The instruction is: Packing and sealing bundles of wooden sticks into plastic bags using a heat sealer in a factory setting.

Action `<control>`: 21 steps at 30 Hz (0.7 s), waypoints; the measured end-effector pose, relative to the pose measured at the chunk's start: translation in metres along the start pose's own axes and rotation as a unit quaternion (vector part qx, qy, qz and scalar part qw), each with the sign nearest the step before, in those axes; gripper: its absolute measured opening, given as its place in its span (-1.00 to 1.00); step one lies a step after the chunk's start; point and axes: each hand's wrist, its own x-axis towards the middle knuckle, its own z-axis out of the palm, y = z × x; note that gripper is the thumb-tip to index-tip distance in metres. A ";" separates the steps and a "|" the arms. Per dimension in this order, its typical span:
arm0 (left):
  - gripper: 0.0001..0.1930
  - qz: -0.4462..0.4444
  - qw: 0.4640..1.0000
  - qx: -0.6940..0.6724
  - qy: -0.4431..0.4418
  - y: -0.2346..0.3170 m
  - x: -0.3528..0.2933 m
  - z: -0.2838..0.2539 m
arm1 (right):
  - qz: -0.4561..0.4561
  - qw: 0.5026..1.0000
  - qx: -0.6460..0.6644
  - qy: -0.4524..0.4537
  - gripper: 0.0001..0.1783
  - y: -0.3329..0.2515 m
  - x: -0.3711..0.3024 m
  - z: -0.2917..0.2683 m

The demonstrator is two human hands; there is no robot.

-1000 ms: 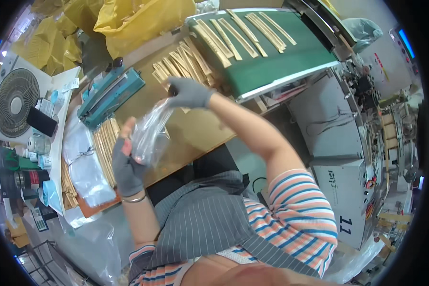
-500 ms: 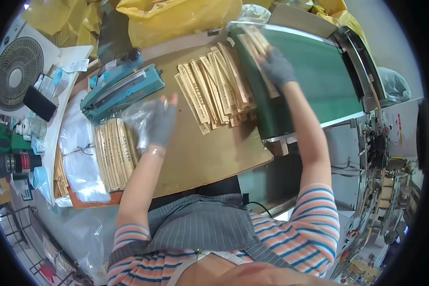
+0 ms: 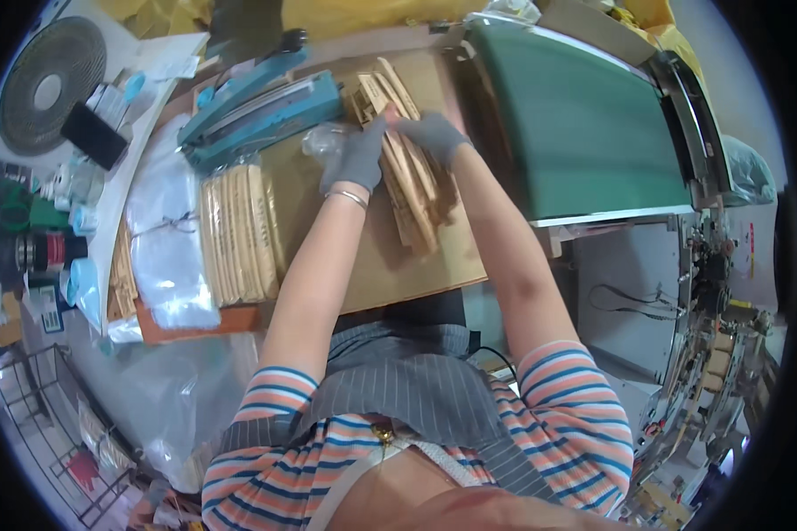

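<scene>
Both hands had a grip on the same thing at this point: the left hand [image 3: 360, 157] and the right hand [image 3: 434, 137], each in a grey glove, were closed around the top end of a bundle of tan paper sleeves [image 3: 407, 177] lying on the brown worktop [image 3: 398, 265].

What changed: half a second before, the right hand was way out on the green conveyor belt [image 3: 584, 124] grabbing sleeves and the left was flat on the worktop near a clear bag. By now the right hand had come back with its load and the two hands met over the pile, squaring it up by the look of it. The belt was bare where it had carried sleeves a second earlier.

Counts, roughly:
- one loose bundle under the hands, maybe a dozen sleeves, too overlapped to count properly
- one bagged pack of sleeves [image 3: 237, 232] to the left
- one crumpled clear bag [image 3: 321, 140] just beside the left hand
- one blue heat sealer [image 3: 257, 111] behind it
- one fan [image 3: 49, 84] in the far corner
</scene>
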 end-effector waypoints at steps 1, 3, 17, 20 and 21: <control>-0.24 -0.097 0.995 -0.008 0.012 0.006 -0.005 -0.007 | 0.001 0.987 0.148 -0.058 -0.11 0.013 -0.008 0.017; -0.30 -0.284 0.958 -0.021 0.035 0.030 -0.017 -0.029 | 0.035 0.885 0.433 -0.168 -0.48 0.019 -0.032 0.041; 0.03 0.111 0.931 -0.331 -0.109 0.089 -0.147 -0.140 | -0.365 0.888 0.235 -0.149 0.22 -0.053 -0.184 0.059; -0.12 0.150 0.942 -0.273 -0.127 0.095 -0.155 -0.142 | -0.428 0.869 0.211 -0.130 0.20 -0.051 -0.189 0.072; -0.12 0.150 0.942 -0.272 -0.127 0.093 -0.158 -0.142 | -0.417 0.870 0.224 -0.138 0.19 -0.050 -0.191 0.074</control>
